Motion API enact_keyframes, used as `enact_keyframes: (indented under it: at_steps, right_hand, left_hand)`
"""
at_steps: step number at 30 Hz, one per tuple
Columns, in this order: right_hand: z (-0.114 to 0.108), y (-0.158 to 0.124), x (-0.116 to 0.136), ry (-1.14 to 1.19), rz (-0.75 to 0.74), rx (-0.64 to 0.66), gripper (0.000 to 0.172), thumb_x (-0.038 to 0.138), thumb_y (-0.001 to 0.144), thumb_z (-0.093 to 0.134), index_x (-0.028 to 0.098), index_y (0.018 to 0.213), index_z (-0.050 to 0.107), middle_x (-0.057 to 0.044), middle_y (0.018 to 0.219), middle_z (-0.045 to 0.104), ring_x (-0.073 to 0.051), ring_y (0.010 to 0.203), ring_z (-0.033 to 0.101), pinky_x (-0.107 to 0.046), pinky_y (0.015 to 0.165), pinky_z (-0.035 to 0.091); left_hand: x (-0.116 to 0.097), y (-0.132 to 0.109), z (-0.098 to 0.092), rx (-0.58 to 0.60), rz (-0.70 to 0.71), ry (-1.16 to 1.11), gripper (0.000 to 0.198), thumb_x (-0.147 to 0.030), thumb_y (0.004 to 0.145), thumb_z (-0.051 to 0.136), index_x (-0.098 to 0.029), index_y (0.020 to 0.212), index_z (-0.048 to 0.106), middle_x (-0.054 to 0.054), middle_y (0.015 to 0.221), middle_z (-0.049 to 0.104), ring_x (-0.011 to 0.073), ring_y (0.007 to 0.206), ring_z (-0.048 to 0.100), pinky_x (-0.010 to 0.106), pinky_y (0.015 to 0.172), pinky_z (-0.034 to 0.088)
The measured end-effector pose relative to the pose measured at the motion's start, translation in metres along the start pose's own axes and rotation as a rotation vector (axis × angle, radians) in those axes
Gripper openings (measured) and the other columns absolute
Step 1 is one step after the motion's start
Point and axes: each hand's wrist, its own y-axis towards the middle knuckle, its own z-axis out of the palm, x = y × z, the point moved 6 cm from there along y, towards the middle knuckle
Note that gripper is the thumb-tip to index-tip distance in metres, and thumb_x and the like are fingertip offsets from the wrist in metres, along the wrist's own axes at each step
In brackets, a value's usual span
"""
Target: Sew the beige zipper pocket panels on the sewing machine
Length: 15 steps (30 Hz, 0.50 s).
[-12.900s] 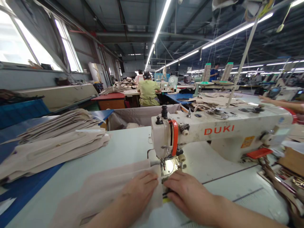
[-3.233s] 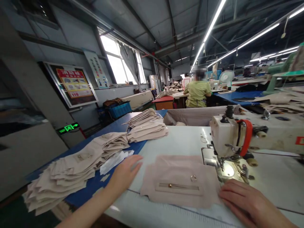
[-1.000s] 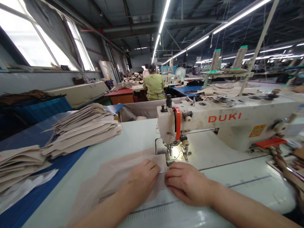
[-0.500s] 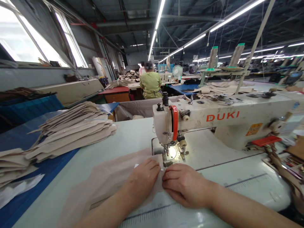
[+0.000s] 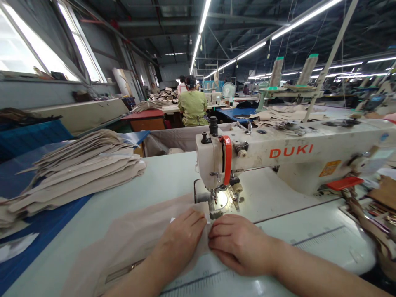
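Factory lights are glowing over a pale surface [image 5: 167, 177], where beige fabric [image 5: 136, 239] is lying before the sewing machine [image 5: 278, 156]. On it the left hand [image 5: 181, 243] is pressing flat, the right hand [image 5: 238, 245] touching alongside, its grip unclear.

fabric [image 5: 136, 243] front edge hid under L hand [image 5: 182, 241] + R hand [image 5: 239, 245] | stack [image 5: 77, 169] cut off, L side

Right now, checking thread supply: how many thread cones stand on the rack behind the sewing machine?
2. Tall beige thread cones with green caps, side by side on the green rack behind the white sewing machine: left cone, right cone. More may be hidden.
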Motion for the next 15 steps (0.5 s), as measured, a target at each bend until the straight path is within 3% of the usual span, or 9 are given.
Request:
enact_keyframes:
  at_steps: [9,15]
  right_hand:
    - [-0.002,-0.001,-0.004,-0.005,0.023,-0.019,0.019,0.018,0.093,0.047,0.017,0.092,0.066,-0.007,0.085,0.068,-0.020,0.084,0.059,-0.032,0.086,0.050]
    - [-0.005,-0.001,-0.019,-0.095,0.166,-0.103,0.019,0.016,0.094,0.047,0.017,0.089,0.065,-0.007,0.081,0.066,-0.020,0.079,0.057,-0.033,0.076,0.049]
  left_hand:
    - [0.001,0.000,0.002,0.018,-0.013,-0.009,0.027,0.002,0.086,0.045,-0.016,0.094,0.064,0.007,0.092,0.069,0.0221,0.084,0.065,0.037,0.077,0.059]
    - [-0.001,-0.001,0.003,0.062,-0.009,0.014,0.026,0.001,0.085,0.046,-0.016,0.091,0.065,0.007,0.094,0.070,0.0226,0.086,0.066,0.038,0.079,0.060]
